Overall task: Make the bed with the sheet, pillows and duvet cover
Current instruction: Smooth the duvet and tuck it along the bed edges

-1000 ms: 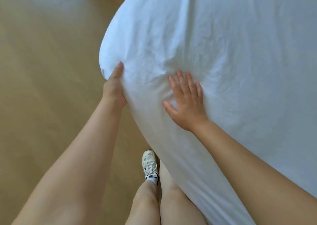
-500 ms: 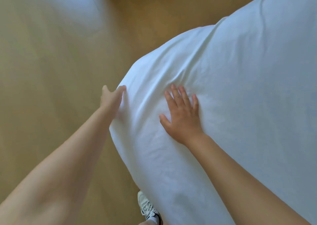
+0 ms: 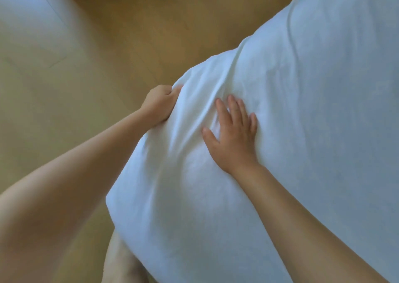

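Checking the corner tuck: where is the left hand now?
In the head view, the left hand is left of centre, gripping the white sheet at the bed corner, beside the wooden floor and left of the flat right hand.

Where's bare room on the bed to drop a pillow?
Free: the smooth sheet right of the right hand, out to the frame's edge; also the wooden floor beyond the bed corner. Crowded: the corner itself, where the left hand grips bunched sheet and the right hand presses flat beside the folds.
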The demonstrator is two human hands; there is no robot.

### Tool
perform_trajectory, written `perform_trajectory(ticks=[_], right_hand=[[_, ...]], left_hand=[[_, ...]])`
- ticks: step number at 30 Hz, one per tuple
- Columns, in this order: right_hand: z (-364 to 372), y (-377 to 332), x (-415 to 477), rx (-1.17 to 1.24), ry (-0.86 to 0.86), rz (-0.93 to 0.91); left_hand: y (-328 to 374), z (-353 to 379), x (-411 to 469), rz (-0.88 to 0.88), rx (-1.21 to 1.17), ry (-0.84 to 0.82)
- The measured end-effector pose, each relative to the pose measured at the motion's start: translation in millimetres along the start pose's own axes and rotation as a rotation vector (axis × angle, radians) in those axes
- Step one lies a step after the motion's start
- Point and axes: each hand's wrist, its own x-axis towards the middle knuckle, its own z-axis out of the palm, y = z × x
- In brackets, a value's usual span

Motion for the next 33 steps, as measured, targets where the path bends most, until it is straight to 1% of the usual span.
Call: perform_trajectory(ticks=[2,3,5,6,7,8,9,11,12,13,14,15,16,18,19,21,23,25,28,30,31,33], right_hand=[[-7.2,-11.1,9.8,0.006,0.004,0.038],[-13.1,-18.4,16.1,0.038,0.039,0.060],[-24.9,-36.3,30.1,0.127,0.200,0.081],[-27.9,-44.7,37.1,0.129,0.296,0.062],[-29.3,-51.1,43.4,0.092,0.367,0.032],[-28.1,-56.1,49.7,0.050,0.383,0.014],[-24.4,-58.6,57.4,0.018,0.299,0.026],[-7.2,-55.8,72.3,-0.114,-0.013,0.116],[4.4,-50.6,78.1,-0.207,-0.136,0.140],[14.4,-44.7,84.0,-0.270,-0.177,0.141],[21.9,-40.6,89.0,-0.288,-0.167,0.149],[26.1,-39.7,93.4,-0.279,-0.126,0.167],[28.1,-40.6,97.1,-0.262,-0.082,0.179],[27.5,-43.7,99.3,-0.243,-0.036,0.195],[26.4,-44.1,98.7,-0.247,-0.033,0.197],[21.8,-45.0,99.3,-0.244,-0.066,0.208],[17.0,-46.4,98.0,-0.217,-0.089,0.212],[12.6,-49.5,95.8,-0.175,-0.072,0.221],[6.4,-59.2,93.2,-0.096,-0.034,0.241],[3.3,-64.9,92.7,-0.057,0.000,0.251],[2.3,-66.4,93.1,-0.048,0.009,0.255],[1.1,-69.4,93.3,-0.046,-0.005,0.261]], left_hand=[[13.0,-24.8,0.1,0.100,-0.140,0.045],[20.1,-39.9,-2.4,0.151,-0.225,0.057],[24.4,-75.4,-10.5,0.223,-0.354,0.021],[19.5,-91.7,-12.5,0.237,-0.353,-0.019],[11.0,-103.0,-11.0,0.223,-0.303,-0.071],[-2.4,-109.5,-4.9,0.166,-0.232,-0.134],[-17.1,-109.8,5.4,0.071,-0.164,-0.214],[-41.4,-89.9,30.8,-0.160,-0.061,-0.414],[-48.3,-69.2,42.0,-0.255,0.008,-0.509],[-49.9,-47.5,52.2,-0.295,0.096,-0.596],[-49.0,-27.8,61.5,-0.270,0.194,-0.658],[-46.0,-12.9,68.3,-0.188,0.290,-0.676],[-42.9,-3.0,71.8,-0.081,0.371,-0.644],[-38.5,1.4,72.6,0.077,0.428,-0.490],[-37.8,-1.3,70.5,0.127,0.397,-0.387],[-36.3,-9.0,64.2,0.169,0.258,-0.201],[-32.3,-16.9,59.0,0.130,0.094,-0.070],[-28.7,-26.5,57.4,0.060,-0.079,0.005],[-23.7,-37.4,52.5,0.027,-0.309,0.039],[-18.6,-41.7,48.5,0.025,-0.386,0.044],[-16.3,-44.5,49.6,0.001,-0.449,0.068],[-11.5,-55.0,60.6,-0.089,-0.658,0.154]])
